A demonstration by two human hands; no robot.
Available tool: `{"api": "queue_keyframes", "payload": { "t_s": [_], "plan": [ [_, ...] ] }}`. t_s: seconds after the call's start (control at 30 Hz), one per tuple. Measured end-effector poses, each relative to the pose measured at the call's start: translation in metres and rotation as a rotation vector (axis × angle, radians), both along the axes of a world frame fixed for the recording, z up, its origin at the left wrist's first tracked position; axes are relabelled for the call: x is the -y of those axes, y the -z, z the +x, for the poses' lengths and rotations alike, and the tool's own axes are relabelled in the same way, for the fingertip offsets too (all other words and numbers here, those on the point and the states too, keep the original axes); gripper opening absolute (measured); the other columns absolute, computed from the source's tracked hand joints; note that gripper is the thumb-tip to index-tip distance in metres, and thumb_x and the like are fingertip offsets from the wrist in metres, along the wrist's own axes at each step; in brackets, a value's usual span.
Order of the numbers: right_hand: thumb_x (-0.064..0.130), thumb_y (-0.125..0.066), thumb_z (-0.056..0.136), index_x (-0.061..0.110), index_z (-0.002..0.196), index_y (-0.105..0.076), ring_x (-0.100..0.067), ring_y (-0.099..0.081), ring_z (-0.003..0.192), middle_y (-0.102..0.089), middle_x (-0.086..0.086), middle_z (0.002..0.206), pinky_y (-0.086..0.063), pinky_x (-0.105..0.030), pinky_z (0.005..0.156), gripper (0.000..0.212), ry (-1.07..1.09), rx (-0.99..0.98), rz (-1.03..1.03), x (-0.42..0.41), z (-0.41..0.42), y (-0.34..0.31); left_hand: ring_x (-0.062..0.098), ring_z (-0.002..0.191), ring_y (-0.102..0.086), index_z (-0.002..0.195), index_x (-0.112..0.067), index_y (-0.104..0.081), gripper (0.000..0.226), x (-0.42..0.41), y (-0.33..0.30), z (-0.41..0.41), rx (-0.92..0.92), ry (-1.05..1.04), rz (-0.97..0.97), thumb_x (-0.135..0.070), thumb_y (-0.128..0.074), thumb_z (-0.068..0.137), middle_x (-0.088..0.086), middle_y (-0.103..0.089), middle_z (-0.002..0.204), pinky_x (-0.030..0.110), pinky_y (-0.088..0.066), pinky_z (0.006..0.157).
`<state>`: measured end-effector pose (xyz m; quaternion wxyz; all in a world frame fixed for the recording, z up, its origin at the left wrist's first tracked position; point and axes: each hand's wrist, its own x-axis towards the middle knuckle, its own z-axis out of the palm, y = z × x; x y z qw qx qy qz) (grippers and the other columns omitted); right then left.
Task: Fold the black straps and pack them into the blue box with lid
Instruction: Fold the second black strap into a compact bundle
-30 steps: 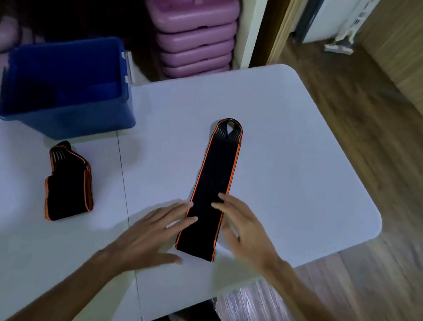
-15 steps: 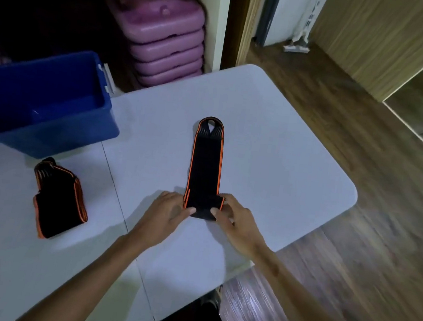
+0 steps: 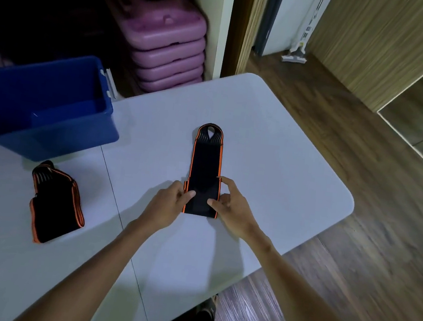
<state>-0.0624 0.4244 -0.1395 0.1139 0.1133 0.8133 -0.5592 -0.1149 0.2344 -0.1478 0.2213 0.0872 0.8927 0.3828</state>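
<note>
A black strap with orange edges [image 3: 206, 165] lies lengthwise in the middle of the white table [image 3: 270, 167], its looped end pointing away from me. Its near end is doubled over onto itself. My left hand [image 3: 167, 202] pinches the left edge of that fold and my right hand [image 3: 230, 206] pinches the right edge, thumbs on top. A second black strap [image 3: 55, 202] lies folded into a bundle on the left of the table. Behind it stands the open blue box [image 3: 45, 107]; I see no lid on it.
Stacked purple plastic steps [image 3: 165, 49] fill the shelf behind the table. The table's rounded right edge drops to a wooden floor [image 3: 352, 255]. A white mop head [image 3: 294, 56] leans by the doorway at the back right.
Both hands went from resting flat beside the strap's near end to gripping it. That end has been folded over away from me, so the strap looks shorter.
</note>
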Motion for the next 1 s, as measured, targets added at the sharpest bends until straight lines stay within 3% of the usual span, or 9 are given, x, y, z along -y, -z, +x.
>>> {"api": "queue_keyframes", "payload": {
  "t_s": [0.1,0.17,0.27,0.37,0.5,0.6,0.73,0.83,1.0],
  "plan": [
    [0.019,-0.062,0.091,0.033,0.141,-0.038,-0.006,-0.058,0.062,-0.062,0.002,0.067,-0.046,-0.018,0.063,0.058,0.058,-0.031,0.008,0.003,-0.003,0.007,0.027,0.065,-0.062,0.095,-0.016,-0.048,0.029,-0.003,0.000,0.001,-0.042,-0.039,0.019,-0.045,-0.048,0.094,0.004,-0.058,0.066,0.042,-0.050,0.064],
    [0.016,-0.062,0.091,0.035,0.143,-0.038,-0.010,-0.058,0.066,-0.065,-0.011,0.084,-0.048,-0.019,0.063,0.060,0.070,-0.045,-0.023,0.003,-0.005,0.008,0.018,0.066,-0.061,0.107,-0.014,-0.051,0.026,-0.003,0.000,0.001,-0.075,-0.063,0.066,-0.037,-0.052,0.094,-0.003,-0.059,0.067,0.032,-0.049,0.062],
    [0.008,-0.060,0.091,0.035,0.144,-0.037,0.000,-0.057,0.062,-0.065,-0.001,0.103,-0.049,-0.016,0.063,0.063,0.079,-0.060,-0.096,0.003,-0.006,0.006,0.001,0.074,-0.061,0.116,-0.018,-0.053,0.024,-0.007,-0.005,0.001,-0.085,-0.092,0.199,-0.022,-0.057,0.093,-0.014,-0.061,0.081,0.010,-0.045,0.063],
    [0.008,-0.058,0.092,0.035,0.143,-0.038,0.003,-0.056,0.061,-0.060,0.011,0.108,-0.048,-0.014,0.066,0.061,0.098,-0.086,-0.064,0.001,-0.008,0.009,-0.010,0.087,-0.060,0.124,-0.020,-0.051,0.031,-0.012,-0.005,-0.001,-0.064,-0.102,0.326,-0.014,-0.055,0.094,-0.013,-0.064,0.098,0.007,-0.048,0.072],
    [0.010,-0.056,0.091,0.032,0.145,-0.037,0.007,-0.054,0.081,-0.055,0.010,0.132,-0.048,-0.021,0.085,0.062,0.083,-0.134,0.011,0.004,-0.019,0.013,0.012,0.094,-0.067,0.128,-0.017,-0.046,0.036,-0.023,-0.003,-0.007,-0.040,-0.158,0.359,-0.017,-0.056,0.093,0.000,-0.067,0.104,0.020,-0.054,0.078],
    [0.008,-0.056,0.091,0.026,0.148,-0.035,-0.007,-0.052,0.113,-0.049,0.004,0.141,-0.040,-0.022,0.097,0.063,0.043,-0.135,0.159,0.009,-0.026,0.013,0.023,0.101,-0.060,0.136,-0.014,-0.038,0.052,-0.026,0.005,-0.009,-0.168,-0.155,0.150,-0.019,-0.062,0.090,0.008,-0.058,0.116,0.030,-0.052,0.084],
    [0.011,-0.054,0.095,0.026,0.147,-0.036,-0.010,-0.055,0.104,-0.039,0.003,0.140,-0.043,-0.018,0.084,0.058,0.079,-0.091,0.261,0.016,-0.022,0.013,0.025,0.117,-0.042,0.144,-0.024,-0.035,0.055,-0.025,0.013,-0.007,-0.379,0.008,-0.161,-0.027,-0.056,0.093,0.003,-0.040,0.138,0.040,-0.050,0.091],
    [0.016,-0.052,0.097,0.027,0.146,-0.037,-0.021,-0.051,0.122,-0.023,0.002,0.154,-0.048,-0.027,0.094,0.052,0.046,-0.118,0.315,0.015,-0.017,0.017,0.025,0.132,-0.037,0.144,-0.022,-0.038,0.049,-0.017,0.015,-0.011,-0.475,0.172,-0.186,-0.027,-0.049,0.097,0.003,-0.036,0.150,0.040,-0.044,0.103],
    [0.025,-0.052,0.095,0.022,0.146,-0.040,-0.031,-0.047,0.116,-0.021,-0.002,0.163,-0.054,-0.043,0.078,0.052,-0.247,-0.322,0.792,-0.009,-0.006,0.023,0.015,0.149,-0.003,0.152,-0.016,-0.015,0.070,0.018,0.020,-0.027,-0.508,0.569,-0.218,-0.006,-0.047,0.091,0.004,-0.001,0.162,0.032,-0.016,0.120]
  ]
}}
